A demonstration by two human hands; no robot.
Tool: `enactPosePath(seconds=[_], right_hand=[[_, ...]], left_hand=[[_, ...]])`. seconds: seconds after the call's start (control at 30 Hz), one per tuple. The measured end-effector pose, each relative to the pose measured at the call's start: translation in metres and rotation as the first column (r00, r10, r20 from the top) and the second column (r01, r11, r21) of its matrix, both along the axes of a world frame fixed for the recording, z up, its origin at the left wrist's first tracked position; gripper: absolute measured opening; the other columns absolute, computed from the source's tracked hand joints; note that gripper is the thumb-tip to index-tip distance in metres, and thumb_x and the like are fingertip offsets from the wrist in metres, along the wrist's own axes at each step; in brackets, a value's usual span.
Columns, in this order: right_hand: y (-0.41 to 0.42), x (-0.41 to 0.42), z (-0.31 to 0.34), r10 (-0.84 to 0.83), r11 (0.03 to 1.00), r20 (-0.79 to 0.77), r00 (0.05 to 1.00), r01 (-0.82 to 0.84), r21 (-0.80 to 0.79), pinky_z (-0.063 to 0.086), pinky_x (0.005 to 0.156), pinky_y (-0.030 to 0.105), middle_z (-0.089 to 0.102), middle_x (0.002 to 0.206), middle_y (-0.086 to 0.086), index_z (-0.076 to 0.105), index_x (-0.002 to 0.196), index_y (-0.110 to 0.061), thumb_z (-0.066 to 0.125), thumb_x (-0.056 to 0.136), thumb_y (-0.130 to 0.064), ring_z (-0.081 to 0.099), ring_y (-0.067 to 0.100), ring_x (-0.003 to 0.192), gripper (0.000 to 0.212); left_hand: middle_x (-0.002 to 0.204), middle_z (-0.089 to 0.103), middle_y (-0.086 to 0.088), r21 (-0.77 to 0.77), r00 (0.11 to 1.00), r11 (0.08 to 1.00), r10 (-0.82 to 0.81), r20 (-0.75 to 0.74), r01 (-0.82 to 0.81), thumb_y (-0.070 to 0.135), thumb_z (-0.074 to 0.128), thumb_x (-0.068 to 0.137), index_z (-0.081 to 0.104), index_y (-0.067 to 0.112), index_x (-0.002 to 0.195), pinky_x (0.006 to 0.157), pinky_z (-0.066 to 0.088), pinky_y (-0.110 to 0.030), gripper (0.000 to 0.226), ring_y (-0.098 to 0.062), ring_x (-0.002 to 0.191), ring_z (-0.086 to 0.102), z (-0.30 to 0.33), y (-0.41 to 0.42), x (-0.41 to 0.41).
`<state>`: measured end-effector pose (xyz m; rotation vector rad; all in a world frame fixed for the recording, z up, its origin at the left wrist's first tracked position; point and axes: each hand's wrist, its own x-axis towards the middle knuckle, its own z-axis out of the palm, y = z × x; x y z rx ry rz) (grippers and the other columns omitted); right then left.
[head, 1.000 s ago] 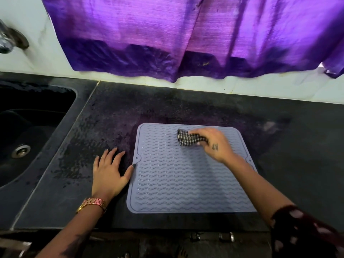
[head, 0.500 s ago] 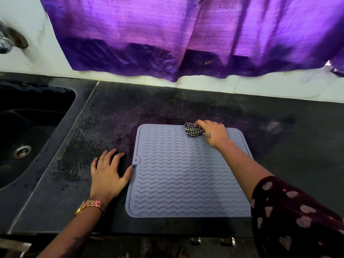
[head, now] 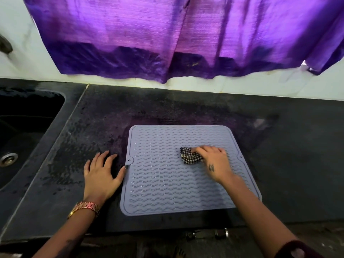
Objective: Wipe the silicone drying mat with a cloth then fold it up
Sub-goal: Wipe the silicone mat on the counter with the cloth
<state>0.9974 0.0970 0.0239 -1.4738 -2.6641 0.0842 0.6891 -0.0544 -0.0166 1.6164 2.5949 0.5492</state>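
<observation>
Flat on the dark counter (head: 279, 164) lies the grey mat (head: 167, 183), square with rounded corners, wavy ridges and a raised rim. On its right half the right hand (head: 214, 162) pinches a bunched checked cloth (head: 189, 155) against the ridges. Just beside the mat's left edge, the left hand (head: 100, 175) rests spread on the counter, thumb touching the rim. A black sink (head: 28, 127) sits to the left; a purple curtain (head: 186, 34) hangs behind.

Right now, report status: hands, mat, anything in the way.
Left hand flat on counter, thumb at mat edge. Right hand gripping cloth on mat. Mat flat, unfolded. Nothing in the way.
</observation>
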Motion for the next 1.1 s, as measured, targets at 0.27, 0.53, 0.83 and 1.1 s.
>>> enactPosePath(seconds=[0.27, 0.53, 0.83, 1.1], right_hand=[[-0.053, 0.028, -0.001, -0.010, 1.000, -0.055, 0.998, 0.011, 0.006, 0.024, 0.100, 0.034, 0.056, 0.124, -0.017, 0.051, 0.124, -0.042, 0.051, 0.079, -0.004, 0.048, 0.010, 0.119, 0.059], [-0.093, 0.053, 0.005, 0.041, 0.999, -0.159, 0.986, -0.042, -0.008, 0.027, 0.096, 0.034, 0.064, 0.110, -0.013, 0.064, 0.110, -0.035, 0.057, 0.063, 0.003, 0.058, 0.016, 0.107, 0.061], [-0.117, 0.080, 0.004, 0.044, 0.992, -0.254, 0.966, -0.072, -0.102, 0.027, 0.095, 0.029, 0.060, 0.106, -0.026, 0.060, 0.103, -0.046, 0.065, 0.058, 0.005, 0.055, 0.006, 0.104, 0.068], [-0.046, 0.098, 0.059, -0.036, 0.708, -0.367, 0.930, -0.235, -0.665, 0.050, 0.075, 0.016, 0.068, 0.098, -0.016, 0.067, 0.105, -0.039, 0.065, 0.078, 0.004, 0.063, -0.001, 0.087, 0.051]], left_hand=[[0.144, 0.043, -0.009, 0.004, 1.000, 1.000, -0.007, 0.011, 0.007, 0.072, 0.020, 0.074, 0.053, 0.018, 0.131, 0.115, 0.012, -0.049, 0.085, -0.029, 0.140, 0.027, -0.001, -0.001, 0.001], [0.146, 0.041, -0.010, 0.003, 1.000, 1.000, -0.019, 0.012, 0.019, 0.070, 0.020, 0.074, 0.052, 0.017, 0.133, 0.116, 0.011, -0.049, 0.086, -0.029, 0.141, 0.024, 0.000, -0.003, 0.001], [0.146, 0.041, -0.009, -0.002, 1.000, 1.000, -0.017, 0.003, 0.017, 0.071, 0.020, 0.075, 0.052, 0.017, 0.134, 0.115, 0.010, -0.047, 0.085, -0.029, 0.141, 0.025, -0.002, -0.003, 0.001], [0.146, 0.042, -0.010, -0.003, 1.000, 1.000, -0.019, 0.008, 0.019, 0.071, 0.021, 0.075, 0.052, 0.017, 0.133, 0.116, 0.010, -0.047, 0.085, -0.029, 0.141, 0.025, -0.002, -0.003, 0.002]])
